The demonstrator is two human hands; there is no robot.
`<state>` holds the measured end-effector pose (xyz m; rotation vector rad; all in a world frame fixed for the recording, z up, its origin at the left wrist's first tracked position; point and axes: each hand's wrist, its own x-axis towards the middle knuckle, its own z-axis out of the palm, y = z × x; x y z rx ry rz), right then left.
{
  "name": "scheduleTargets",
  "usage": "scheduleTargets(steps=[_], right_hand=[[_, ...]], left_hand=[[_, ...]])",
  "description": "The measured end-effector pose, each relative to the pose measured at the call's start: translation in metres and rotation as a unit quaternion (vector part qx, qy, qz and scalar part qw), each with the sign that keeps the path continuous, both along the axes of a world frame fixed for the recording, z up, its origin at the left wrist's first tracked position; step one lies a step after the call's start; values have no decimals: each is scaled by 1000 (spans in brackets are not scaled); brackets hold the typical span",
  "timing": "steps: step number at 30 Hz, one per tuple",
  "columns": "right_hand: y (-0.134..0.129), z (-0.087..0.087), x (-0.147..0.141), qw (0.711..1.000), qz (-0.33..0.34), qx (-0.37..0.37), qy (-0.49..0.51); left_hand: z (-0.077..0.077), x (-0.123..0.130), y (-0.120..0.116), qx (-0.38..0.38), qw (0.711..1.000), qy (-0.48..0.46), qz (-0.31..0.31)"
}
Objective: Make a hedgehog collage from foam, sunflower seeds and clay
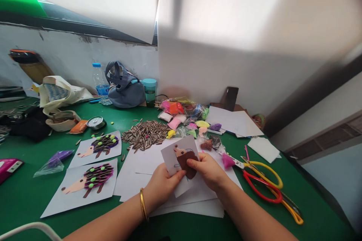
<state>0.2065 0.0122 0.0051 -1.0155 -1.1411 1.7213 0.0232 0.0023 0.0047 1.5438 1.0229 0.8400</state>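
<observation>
Between my two hands is a small white card (pixel 169 157) bearing a hedgehog picture, with a peach clay face and a brown clay body (pixel 190 157). My left hand (pixel 161 185) grips the card's lower left edge, thumb on top. On the other side, my right hand (pixel 209 169) holds the card's right edge, its thumb pressed on the brown clay. Blank white paper sheets (pixel 198 208) lie beneath both hands. Left of them rest two hedgehog cards (pixel 105 199) decorated with sunflower seeds and green clay dots.
A heap of sunflower seeds (pixel 145 134) sits behind the sheets, beside bagged coloured clay (pixel 175 120). Red and yellow scissors (pixel 263 186) lie at right. Farther back stand a water bottle (pixel 102 88), a blue bag (pixel 126 92), a cup (pixel 149 92) and a phone (pixel 231 98) against the wall.
</observation>
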Motion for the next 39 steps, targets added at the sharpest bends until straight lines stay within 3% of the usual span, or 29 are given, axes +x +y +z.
scheduleTargets(steps=[4, 21, 32, 39], right_hand=[[0, 0, -2, 1000, -18, 2, -11], [0, 1, 7, 998, 45, 25, 38], [-5, 6, -11, 999, -43, -12, -1], [-3, 10, -4, 1000, -2, 11, 12]], left_hand=[[-1, 0, 0, -8, 1000, 7, 3], [2, 0, -1, -21, 1000, -16, 7], [-1, -1, -3, 50, 998, 47, -11], [1, -1, -2, 7, 1000, 10, -12]])
